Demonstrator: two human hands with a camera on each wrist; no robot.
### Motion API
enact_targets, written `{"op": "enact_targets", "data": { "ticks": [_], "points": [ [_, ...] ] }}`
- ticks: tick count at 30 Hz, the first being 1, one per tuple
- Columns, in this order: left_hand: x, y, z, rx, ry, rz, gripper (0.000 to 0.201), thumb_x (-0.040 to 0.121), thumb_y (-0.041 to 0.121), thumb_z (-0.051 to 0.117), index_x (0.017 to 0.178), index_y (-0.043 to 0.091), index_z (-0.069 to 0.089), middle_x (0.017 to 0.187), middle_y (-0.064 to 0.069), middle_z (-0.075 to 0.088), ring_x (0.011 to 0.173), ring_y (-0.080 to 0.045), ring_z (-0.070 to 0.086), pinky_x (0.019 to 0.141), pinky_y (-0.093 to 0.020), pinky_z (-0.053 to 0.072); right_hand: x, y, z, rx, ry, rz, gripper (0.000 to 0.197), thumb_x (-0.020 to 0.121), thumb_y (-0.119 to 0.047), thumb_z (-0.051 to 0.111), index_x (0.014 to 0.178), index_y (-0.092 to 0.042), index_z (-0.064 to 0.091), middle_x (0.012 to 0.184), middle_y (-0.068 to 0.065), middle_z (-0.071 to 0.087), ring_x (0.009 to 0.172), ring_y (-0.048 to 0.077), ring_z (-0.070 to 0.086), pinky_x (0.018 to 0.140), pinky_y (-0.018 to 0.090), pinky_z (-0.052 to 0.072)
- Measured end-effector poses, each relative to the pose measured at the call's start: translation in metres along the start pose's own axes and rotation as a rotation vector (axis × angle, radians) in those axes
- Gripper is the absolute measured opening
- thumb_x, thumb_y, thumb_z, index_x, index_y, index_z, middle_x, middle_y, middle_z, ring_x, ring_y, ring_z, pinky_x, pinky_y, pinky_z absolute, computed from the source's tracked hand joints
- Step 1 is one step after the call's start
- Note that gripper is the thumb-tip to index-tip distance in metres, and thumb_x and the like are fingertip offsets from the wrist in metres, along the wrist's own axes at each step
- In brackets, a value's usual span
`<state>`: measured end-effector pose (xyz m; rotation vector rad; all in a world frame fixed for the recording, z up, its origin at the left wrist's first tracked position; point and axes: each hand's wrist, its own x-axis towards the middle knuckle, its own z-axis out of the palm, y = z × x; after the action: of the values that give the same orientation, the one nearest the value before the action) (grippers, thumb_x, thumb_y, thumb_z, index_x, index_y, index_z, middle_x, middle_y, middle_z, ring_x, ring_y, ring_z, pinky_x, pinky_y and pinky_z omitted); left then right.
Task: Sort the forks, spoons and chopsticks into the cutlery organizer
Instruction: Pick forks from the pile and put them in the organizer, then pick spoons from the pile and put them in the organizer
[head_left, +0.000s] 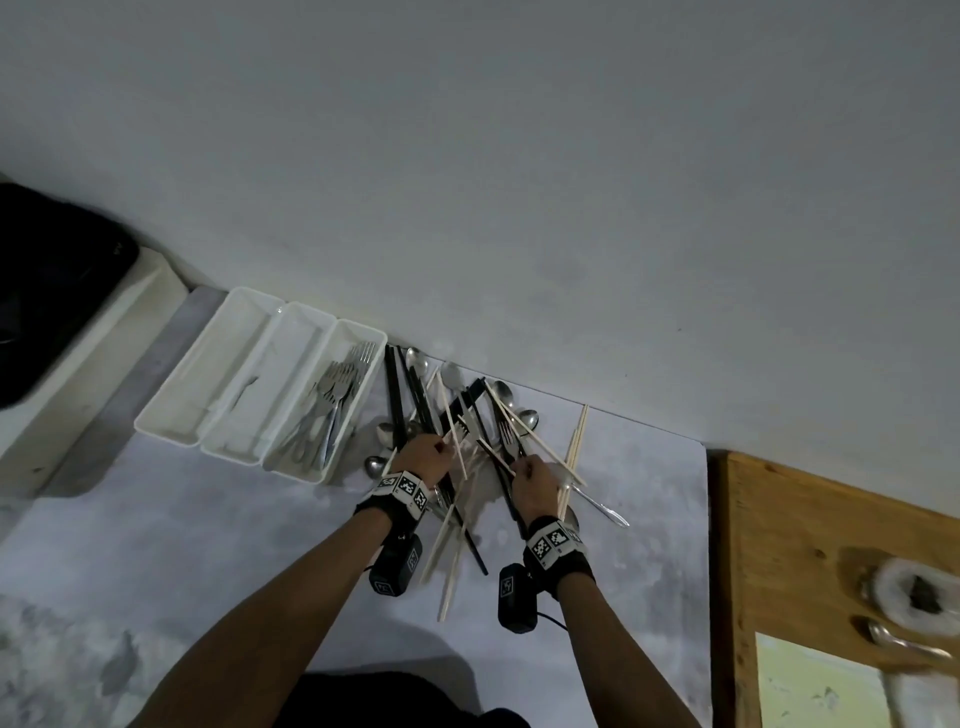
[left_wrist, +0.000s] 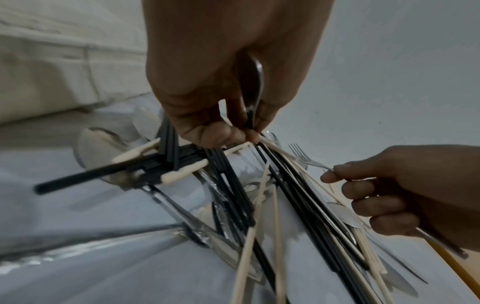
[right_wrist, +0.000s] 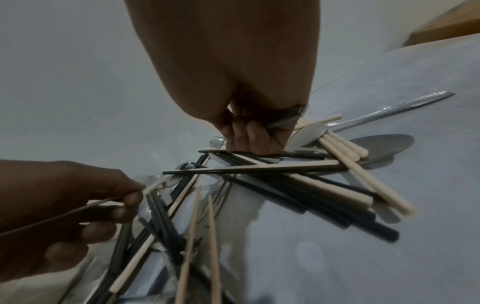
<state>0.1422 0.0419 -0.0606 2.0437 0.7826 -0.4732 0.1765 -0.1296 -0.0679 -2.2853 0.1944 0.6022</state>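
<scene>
Over the tangled cutlery pile at the white organizer's (head_left: 171, 415) 3 o'clock, the left hand (head_left: 423, 460) pinches a pale wooden chopstick (head_left: 453, 441) while the right hand (head_left: 535, 486) clenches a steel fork (left_wrist: 306, 159).

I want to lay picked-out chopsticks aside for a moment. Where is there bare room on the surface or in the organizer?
Bare patches: the grey mat in front of the organizer, left of the left hand, and the organizer's two left compartments. Crowded: the cutlery pile around both hands, reaching the wall, and the right compartment holding forks.
</scene>
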Motion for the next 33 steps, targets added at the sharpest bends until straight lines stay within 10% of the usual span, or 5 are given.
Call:
{"op": "enact_targets", "data": {
  "ticks": [9,14,22,26,33],
  "points": [
    [-0.017,-0.019,-0.016,0.013,-0.063,0.007,0.03,0.09,0.022,0.052,0.09,-0.004,0.067,0.099,-0.022,0.069,0.091,-0.036,0.067,0.076,-0.035,0.052,-0.007,-0.003,0.011,-0.013,-0.029,-0.009,0.019,0.093,-0.005,0.038,0.091,-0.003,0.056,0.091,0.011,0.057,0.088,0.028,0.056,0.077,0.033,0.043],
    [-0.023,-0.033,-0.066,-0.034,-0.063,0.026,0.025,0.086,0.016,0.054,0.069,0.001,0.064,0.068,-0.015,0.063,0.063,-0.028,0.059,0.061,-0.031,0.044,-0.018,-0.048,0.036,-0.026,-0.012,-0.052,0.024,0.088,0.0,0.042,0.103,0.003,0.06,0.109,0.019,0.065,0.104,0.034,0.059,0.087,0.033,0.044],
    [-0.013,-0.081,-0.137,-0.183,-0.015,0.025,0.021,0.076,0.009,0.06,0.062,0.007,0.074,0.068,-0.01,0.074,0.059,-0.025,0.067,0.064,-0.032,0.057,-0.034,-0.117,0.095,0.058,-0.069,-0.081,0.023,0.092,-0.005,0.043,0.111,-0.002,0.055,0.109,0.019,0.064,0.092,0.033,0.061,0.079,0.03,0.05],
    [-0.007,-0.106,-0.161,-0.186,0.004,-0.004,0.028,0.077,0.007,0.064,0.05,0.014,0.068,0.047,0.006,0.063,0.056,-0.02,0.06,0.063,-0.029,0.053,-0.041,-0.146,0.128,0.251,-0.176,-0.002,0.032,0.093,0.002,0.039,0.119,-0.017,0.042,0.086,0.018,0.061,0.055,0.019,0.05,0.047,0.025,0.043],
    [0.005,-0.131,-0.177,-0.299,-0.074,0.007,0.023,0.087,-0.001,0.052,0.07,0.002,0.066,0.073,-0.016,0.071,0.061,-0.023,0.07,0.062,-0.034,0.059,-0.042,-0.161,0.169,0.228,-0.187,0.083,0.027,0.09,0.005,0.043,0.114,-0.006,0.05,0.089,0.013,0.062,0.065,0.026,0.06,0.069,0.046,0.057]
  ]
}}
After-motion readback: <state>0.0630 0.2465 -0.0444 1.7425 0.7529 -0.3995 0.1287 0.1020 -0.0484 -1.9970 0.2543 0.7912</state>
